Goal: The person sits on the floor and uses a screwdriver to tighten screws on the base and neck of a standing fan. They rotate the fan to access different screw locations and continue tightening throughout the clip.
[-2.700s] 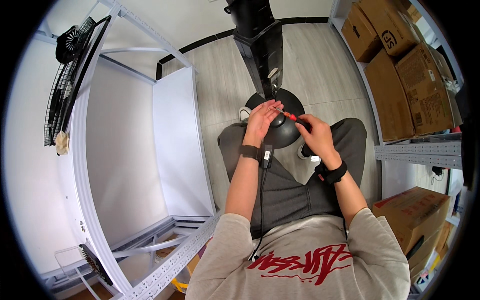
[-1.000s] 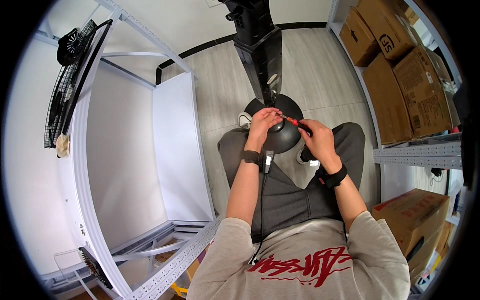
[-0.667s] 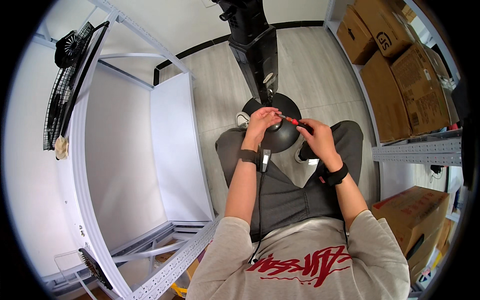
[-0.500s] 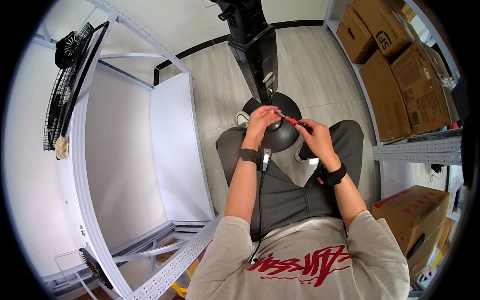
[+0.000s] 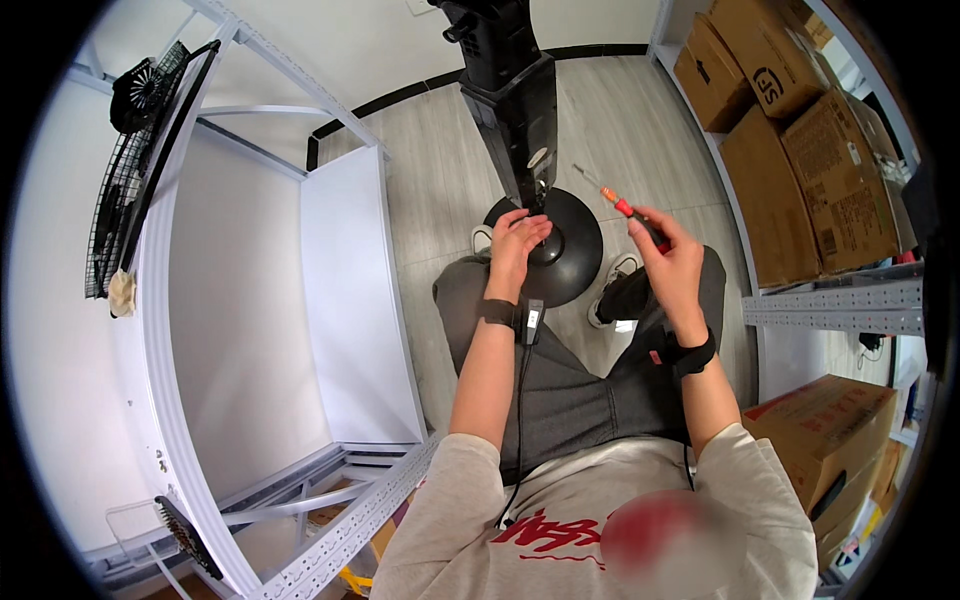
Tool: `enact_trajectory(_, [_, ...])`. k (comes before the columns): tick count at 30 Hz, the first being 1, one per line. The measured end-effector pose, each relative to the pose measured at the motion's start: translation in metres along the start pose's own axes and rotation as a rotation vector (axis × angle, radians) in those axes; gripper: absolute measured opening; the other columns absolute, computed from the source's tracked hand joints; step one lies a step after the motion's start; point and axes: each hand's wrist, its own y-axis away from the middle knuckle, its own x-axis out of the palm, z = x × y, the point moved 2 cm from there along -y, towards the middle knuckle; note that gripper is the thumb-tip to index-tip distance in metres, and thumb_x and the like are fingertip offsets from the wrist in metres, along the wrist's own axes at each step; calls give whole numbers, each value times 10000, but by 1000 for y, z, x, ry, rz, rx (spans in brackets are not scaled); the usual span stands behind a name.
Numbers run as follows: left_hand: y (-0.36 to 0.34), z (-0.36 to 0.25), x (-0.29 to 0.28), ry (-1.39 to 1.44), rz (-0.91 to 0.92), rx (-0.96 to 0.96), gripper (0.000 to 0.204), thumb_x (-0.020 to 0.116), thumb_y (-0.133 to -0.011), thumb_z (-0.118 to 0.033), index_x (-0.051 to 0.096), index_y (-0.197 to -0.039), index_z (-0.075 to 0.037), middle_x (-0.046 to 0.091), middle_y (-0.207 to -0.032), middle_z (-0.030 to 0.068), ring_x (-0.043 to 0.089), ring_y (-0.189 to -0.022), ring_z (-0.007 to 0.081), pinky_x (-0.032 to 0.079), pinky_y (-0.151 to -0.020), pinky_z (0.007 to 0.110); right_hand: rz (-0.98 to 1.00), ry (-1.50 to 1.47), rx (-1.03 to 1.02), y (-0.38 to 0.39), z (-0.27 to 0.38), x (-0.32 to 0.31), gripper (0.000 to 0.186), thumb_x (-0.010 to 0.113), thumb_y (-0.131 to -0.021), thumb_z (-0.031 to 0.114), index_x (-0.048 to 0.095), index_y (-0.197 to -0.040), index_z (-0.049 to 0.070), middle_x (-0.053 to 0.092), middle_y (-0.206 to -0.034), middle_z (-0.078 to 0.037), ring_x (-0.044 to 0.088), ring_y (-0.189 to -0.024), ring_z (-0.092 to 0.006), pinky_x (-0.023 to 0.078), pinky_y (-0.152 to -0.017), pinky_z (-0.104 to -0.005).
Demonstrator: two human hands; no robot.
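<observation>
A tall black appliance [image 5: 508, 115] rises in front of me, narrowing toward its round black base [image 5: 577, 262] on the floor between my feet. My left hand [image 5: 518, 245] is at the lower end of the column, just over the base, with its fingers stretched out; whether something small lies under them is hidden. In my right hand [image 5: 668, 262] is a screwdriver [image 5: 622, 206] with a red, orange and dark handle. Its thin metal tip points up and left, apart from the appliance. Black bands circle both wrists, and a small device with a cable hangs at the left one.
A white metal shelf frame [image 5: 365, 290] stands on my left, with a black wire fan grille [image 5: 125, 190] against it. Cardboard boxes [image 5: 770, 190] fill the rack on my right, and another box [image 5: 825, 430] sits lower. A wall closes the far side.
The screwdriver has moved away to the right from my left hand, carried by my right hand. My left hand has shifted slightly down and left, and its fingers have loosened.
</observation>
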Motion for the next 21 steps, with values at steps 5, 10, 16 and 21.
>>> enact_trajectory(5, [-5,1,-9,54,-128,66,364,522,-977,-31,389,-1314,1,642,-1054,206,676,-910,267,546,-788,332,-68,107,-81,-26,35,-4,253,747,-888,204,723,-1091,55,704,-796,-92,555,-604,-118,443,-568,-261])
enact_trajectory(10, [-1,-4,-2,86,-119,133,518,508,-977,-22,315,-1454,-85,646,-1024,173,665,-851,232,531,-762,319,-68,139,-149,-42,48,0,246,743,-886,194,723,-1084,48,707,-808,-101,587,-607,-148,473,-583,-286])
enact_trajectory(16, [2,-12,7,30,-48,129,676,472,-985,-6,196,-1572,-195,652,-994,156,662,-833,203,531,-742,304,-64,181,-221,-49,52,8,233,733,-892,197,723,-1063,39,695,-798,-110,610,-612,-180,490,-593,-309])
enact_trajectory(21, [1,-14,12,2,2,104,669,467,-1001,-28,198,-1583,-219,656,-970,132,661,-824,189,529,-728,292,-47,207,-253,-56,54,12,237,728,-897,202,717,-1064,35,691,-799,-122,612,-612,-214,494,-595,-322])
